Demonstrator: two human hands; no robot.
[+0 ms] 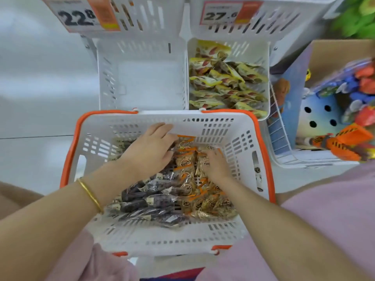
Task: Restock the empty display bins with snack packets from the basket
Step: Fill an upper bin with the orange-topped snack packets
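A white basket (142, 238) with orange handles sits in front of me. Dark purple snack packets (146, 201) lie in its left half and tan, orange-trimmed packets (211, 203) in its right half. My left hand (150, 147) rests palm down over packets near the basket's far wall, fingers spread. My right hand (215, 163) is pressed into the tan packets, its fingers curled among them. Behind the basket an empty white display bin (142, 78) stands on the left. The white bin (263, 57) beside it on the right is full of yellow packets (225, 84).
Upper bins carry price tags 22.8 (79, 15) and 27.6 (221, 14). At the right a wire-sided container (284, 142) and a cardboard box (334, 47) hold colourful toys. White floor lies to the left. Pink clothing fills the lower corners.
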